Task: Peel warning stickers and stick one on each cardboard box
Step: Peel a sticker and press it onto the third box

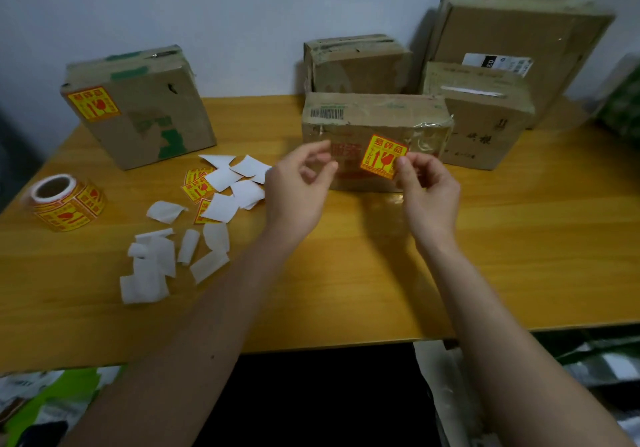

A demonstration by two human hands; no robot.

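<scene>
Right hand: thumb and forefinger pinch the lower right corner of a yellow-and-red sticker, held by the edge, probably to keep the glue side off the skin. Sticker hangs in front of the near box; cannot tell whether it touches the cardboard yet.

Left hand: fingers loosely curled, tips near each other. Whether they pinch anything I cannot tell. It hovers just beside the sticker, likely ready to smooth it down.

Near box stands mid-table, face toward the person. Behind it, along the table's far edge, three more boxes, no stickers visible. Left box, near the far left corner, already carries one.

Backing scraps and a few loose stickers lie left of the hands. Roll lies at the left edge.
</scene>
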